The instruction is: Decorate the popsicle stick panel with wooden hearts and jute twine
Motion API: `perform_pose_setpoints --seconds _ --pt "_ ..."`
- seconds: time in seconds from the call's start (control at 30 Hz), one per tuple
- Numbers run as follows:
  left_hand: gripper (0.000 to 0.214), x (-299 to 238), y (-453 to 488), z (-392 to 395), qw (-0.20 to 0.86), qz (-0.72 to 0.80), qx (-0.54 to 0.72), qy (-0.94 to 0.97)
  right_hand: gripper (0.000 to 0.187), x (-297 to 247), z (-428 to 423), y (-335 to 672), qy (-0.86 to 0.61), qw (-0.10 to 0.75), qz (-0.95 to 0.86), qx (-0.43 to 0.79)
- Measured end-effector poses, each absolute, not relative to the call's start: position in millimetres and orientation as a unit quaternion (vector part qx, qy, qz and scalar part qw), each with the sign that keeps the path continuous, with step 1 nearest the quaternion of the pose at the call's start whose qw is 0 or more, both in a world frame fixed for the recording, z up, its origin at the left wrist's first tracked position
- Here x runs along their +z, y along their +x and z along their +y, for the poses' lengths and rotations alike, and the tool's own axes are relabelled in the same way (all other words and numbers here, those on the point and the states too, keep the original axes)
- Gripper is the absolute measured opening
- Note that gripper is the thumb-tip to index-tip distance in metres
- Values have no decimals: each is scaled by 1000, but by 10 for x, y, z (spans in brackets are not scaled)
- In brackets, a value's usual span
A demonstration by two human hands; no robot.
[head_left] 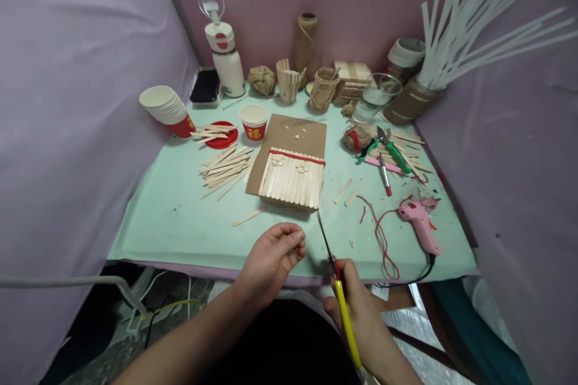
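My left hand (pixel 273 258) hovers over the table's front edge with its fingertips pinched together on something too small to make out. My right hand (pixel 361 313) grips yellow-handled scissors (pixel 336 271), whose blades point up and away toward a panel of popsicle sticks (pixel 293 180) glued side by side on brown cardboard (pixel 293 135). The panel carries a red strip along its top edge and small wooden shapes. The scissor tips stop just short of the panel's near right corner.
On the mint tablecloth (pixel 180 216) lie loose sticks (pixel 226 168), red paper cups (pixel 169 109), a pink glue gun (pixel 422 225) with red string (pixel 382 234), green pliers (pixel 383 147), a white bottle (pixel 223 57), twine, jars and white strips (pixel 474 30).
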State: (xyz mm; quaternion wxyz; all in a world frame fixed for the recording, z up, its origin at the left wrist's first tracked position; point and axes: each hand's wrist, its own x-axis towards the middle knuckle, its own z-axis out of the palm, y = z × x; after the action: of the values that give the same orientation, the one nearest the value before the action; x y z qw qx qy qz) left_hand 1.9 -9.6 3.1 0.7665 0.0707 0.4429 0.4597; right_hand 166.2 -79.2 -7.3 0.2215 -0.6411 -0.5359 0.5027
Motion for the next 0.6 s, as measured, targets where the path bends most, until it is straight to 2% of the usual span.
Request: perform_pose_setpoints --seconds 0.2,0.6 --pt "30 -41 -75 -88 776 431 457 52 38 39 -729 1472 -698 123 -532 462" --pt "17 -108 -59 -209 791 397 462 58 42 9 -697 1383 -709 82 -569 407"
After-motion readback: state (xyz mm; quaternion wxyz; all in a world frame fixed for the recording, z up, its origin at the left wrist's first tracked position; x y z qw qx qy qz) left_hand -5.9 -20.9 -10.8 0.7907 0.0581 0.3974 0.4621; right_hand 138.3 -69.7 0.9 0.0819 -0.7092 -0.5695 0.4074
